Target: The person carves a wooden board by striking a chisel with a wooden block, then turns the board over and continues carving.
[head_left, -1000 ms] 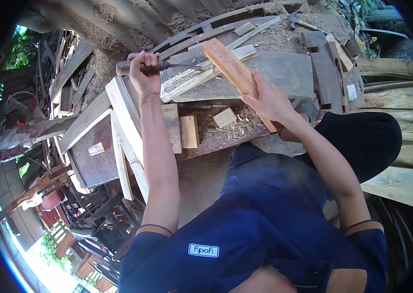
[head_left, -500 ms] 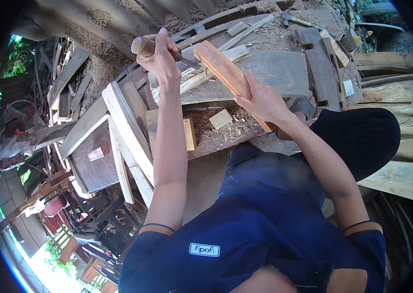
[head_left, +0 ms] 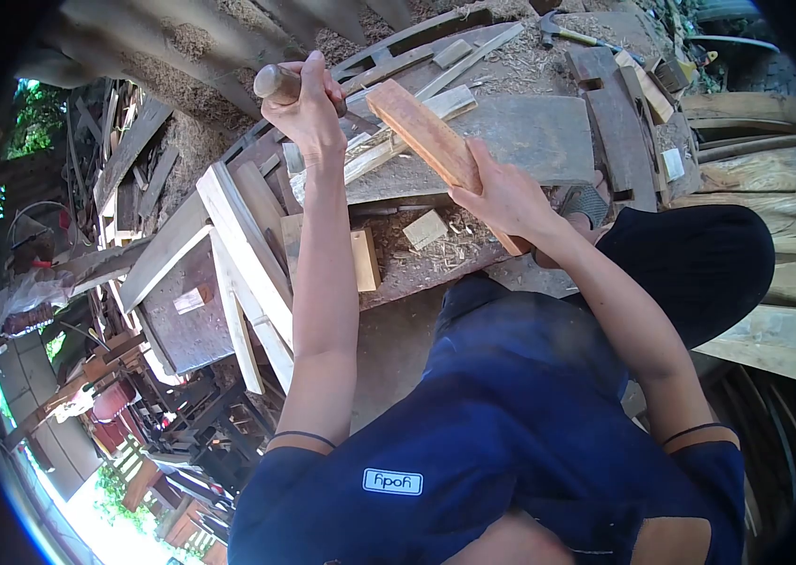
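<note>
My left hand (head_left: 308, 113) is closed around the round wooden handle (head_left: 277, 85) of what looks like a chisel, its butt sticking out at the upper left. The tool's metal end is mostly hidden by the fist. In my right hand (head_left: 509, 193) is a flat reddish-brown wooden block (head_left: 431, 137), gripped near its lower half and slanting up toward the left fist. Beneath the block's upper end lies a pale, rough-cut wood strip (head_left: 374, 162), resting on a wide grey board (head_left: 535, 141).
A claw hammer (head_left: 577, 36) lies at the back right of the bench. Notched timber (head_left: 613, 141) stands beyond the grey board. Pale planks (head_left: 245, 250) lean at the left, and a small wood offcut (head_left: 426, 229) sits among shavings. My bent knee (head_left: 690, 268) is at the right.
The block's upper end has shifted slightly left, toward the left fist. Both hands keep their grips, and the rest stays nearly the same.
</note>
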The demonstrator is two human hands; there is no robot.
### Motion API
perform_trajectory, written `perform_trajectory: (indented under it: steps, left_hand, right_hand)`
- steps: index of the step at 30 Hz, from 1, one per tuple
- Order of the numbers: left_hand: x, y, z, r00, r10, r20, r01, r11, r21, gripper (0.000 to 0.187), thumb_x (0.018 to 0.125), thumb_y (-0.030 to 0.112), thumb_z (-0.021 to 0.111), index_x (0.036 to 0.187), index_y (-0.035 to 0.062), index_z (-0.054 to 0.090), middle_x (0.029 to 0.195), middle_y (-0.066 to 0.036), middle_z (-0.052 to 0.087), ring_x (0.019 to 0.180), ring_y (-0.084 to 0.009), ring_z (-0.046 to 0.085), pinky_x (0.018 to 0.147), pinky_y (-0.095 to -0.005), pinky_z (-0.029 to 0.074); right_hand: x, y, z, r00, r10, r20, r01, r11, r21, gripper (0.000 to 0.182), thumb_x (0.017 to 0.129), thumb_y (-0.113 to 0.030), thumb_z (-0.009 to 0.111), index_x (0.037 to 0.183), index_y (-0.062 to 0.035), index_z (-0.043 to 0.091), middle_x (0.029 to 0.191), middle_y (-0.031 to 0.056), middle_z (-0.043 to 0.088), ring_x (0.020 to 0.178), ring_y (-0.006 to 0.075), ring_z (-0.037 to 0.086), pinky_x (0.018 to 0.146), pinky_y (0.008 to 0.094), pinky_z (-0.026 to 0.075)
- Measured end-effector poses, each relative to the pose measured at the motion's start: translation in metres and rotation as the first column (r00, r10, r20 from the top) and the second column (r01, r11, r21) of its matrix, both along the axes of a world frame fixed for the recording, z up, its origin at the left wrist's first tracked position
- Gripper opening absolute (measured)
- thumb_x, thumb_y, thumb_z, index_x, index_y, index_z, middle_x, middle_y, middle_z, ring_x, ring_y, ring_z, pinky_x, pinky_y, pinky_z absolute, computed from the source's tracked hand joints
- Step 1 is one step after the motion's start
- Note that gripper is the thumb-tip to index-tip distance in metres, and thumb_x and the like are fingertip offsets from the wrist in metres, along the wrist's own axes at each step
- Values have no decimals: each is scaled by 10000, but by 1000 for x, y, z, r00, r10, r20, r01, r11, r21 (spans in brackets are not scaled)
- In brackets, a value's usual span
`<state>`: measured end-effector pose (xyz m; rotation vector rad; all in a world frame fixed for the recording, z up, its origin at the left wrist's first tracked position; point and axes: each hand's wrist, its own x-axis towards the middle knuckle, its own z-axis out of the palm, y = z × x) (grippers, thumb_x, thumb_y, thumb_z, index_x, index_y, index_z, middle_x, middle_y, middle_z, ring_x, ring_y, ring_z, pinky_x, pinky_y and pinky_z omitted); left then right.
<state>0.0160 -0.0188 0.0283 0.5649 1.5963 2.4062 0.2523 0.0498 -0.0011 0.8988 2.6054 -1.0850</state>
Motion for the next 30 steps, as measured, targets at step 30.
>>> perform_trajectory:
  steps: [30]
  left_hand:
    - [8,12,-66,913,-93,-398,97,995,-10,526,717,252,839,1061,-45,575,945,-66,654,812,-138,625,741,-297,538]
  right_hand:
    - [-58,18,183,921,337,-194,-245,890,384,638,870,-324,667,1404,-72,425,938,211,700,877,400,682,775,482,526]
